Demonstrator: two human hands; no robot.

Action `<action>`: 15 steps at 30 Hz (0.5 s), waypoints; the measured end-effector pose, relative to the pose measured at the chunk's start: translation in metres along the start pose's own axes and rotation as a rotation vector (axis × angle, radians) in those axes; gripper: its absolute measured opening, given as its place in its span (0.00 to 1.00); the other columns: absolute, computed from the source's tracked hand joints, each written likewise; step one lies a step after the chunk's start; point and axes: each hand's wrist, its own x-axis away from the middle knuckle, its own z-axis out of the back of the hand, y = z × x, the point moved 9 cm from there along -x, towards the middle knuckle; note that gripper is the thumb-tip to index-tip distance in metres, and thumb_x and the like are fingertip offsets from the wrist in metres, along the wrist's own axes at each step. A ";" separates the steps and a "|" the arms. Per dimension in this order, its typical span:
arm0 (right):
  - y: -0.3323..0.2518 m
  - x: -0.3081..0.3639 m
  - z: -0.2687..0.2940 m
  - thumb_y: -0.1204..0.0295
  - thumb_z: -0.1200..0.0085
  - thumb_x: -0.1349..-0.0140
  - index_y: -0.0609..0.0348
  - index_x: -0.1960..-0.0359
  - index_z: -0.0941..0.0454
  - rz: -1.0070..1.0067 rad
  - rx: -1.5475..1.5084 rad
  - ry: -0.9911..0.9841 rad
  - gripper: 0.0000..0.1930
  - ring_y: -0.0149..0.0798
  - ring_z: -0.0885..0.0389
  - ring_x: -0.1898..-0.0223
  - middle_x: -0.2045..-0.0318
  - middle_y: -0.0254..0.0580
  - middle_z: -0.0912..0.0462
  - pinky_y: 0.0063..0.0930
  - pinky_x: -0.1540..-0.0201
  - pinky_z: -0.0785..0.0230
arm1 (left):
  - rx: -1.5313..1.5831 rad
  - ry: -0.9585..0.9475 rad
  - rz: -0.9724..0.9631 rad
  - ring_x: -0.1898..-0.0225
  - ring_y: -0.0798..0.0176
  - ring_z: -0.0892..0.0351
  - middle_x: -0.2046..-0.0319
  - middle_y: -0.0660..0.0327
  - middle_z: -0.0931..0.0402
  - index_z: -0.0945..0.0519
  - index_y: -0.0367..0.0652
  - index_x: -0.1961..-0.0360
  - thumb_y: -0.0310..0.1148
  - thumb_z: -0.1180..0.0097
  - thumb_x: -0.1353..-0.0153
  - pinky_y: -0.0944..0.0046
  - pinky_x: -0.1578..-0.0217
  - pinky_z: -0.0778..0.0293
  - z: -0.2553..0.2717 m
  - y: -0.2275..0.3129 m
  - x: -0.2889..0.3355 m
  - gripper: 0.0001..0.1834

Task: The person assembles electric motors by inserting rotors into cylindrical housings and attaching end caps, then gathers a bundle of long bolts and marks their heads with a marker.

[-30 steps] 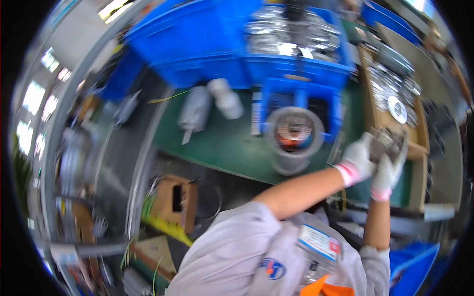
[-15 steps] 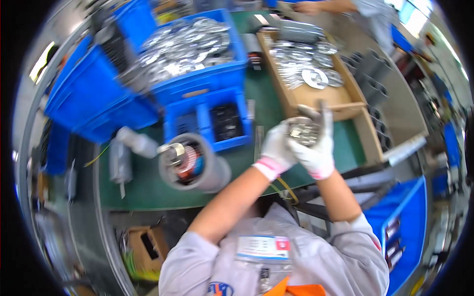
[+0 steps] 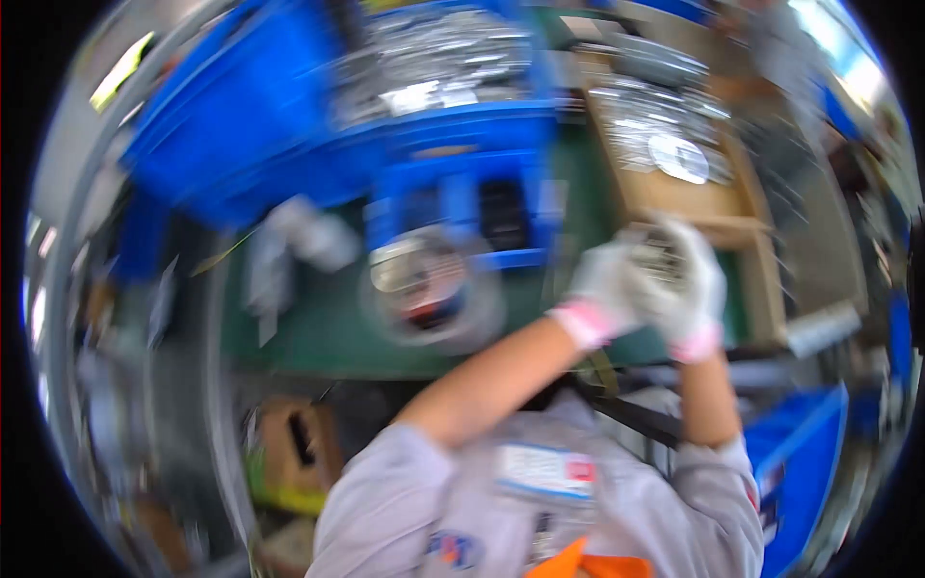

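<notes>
On a green desk (image 3: 318, 328) sits a blurred round grey metal pot (image 3: 431, 286). Right of it, the white-gloved left hand (image 3: 605, 284) and right hand (image 3: 686, 279) together grasp a small shiny metal part (image 3: 661, 256), raised beside a brown cardboard box of silvery discs (image 3: 674, 183).

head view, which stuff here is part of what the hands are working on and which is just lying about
In hand:
left hand and right hand, both gloved, closed together on a small metal part
cardboard box of shiny metal discs, just beyond the hands

Lying about:
blue crates
round metal container on the green bench
small cardboard box lower down
</notes>
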 end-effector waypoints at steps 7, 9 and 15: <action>0.130 0.031 0.010 0.81 0.52 0.37 0.66 0.48 0.28 -0.122 -0.251 -0.049 0.15 0.33 0.27 0.50 0.51 0.42 0.25 0.27 0.45 0.36 | -1.688 0.116 -0.216 0.58 0.51 0.23 0.61 0.48 0.26 0.33 0.32 0.53 0.38 0.37 0.66 0.59 0.57 0.27 -0.049 0.024 0.006 0.36; 0.141 0.022 -0.007 0.80 0.53 0.37 0.66 0.49 0.28 -0.110 -0.351 -0.085 0.14 0.33 0.27 0.50 0.51 0.42 0.25 0.26 0.45 0.36 | -1.840 0.219 -0.258 0.53 0.50 0.28 0.55 0.46 0.30 0.38 0.26 0.48 0.38 0.36 0.67 0.58 0.51 0.32 -0.050 0.041 0.018 0.44; 0.135 0.016 0.004 0.82 0.54 0.36 0.67 0.51 0.28 -0.088 -0.289 0.021 0.12 0.32 0.27 0.53 0.54 0.41 0.25 0.25 0.47 0.35 | -1.840 0.153 -0.461 0.44 0.44 0.36 0.47 0.41 0.37 0.44 0.22 0.42 0.38 0.38 0.65 0.53 0.43 0.41 -0.052 0.038 0.086 0.49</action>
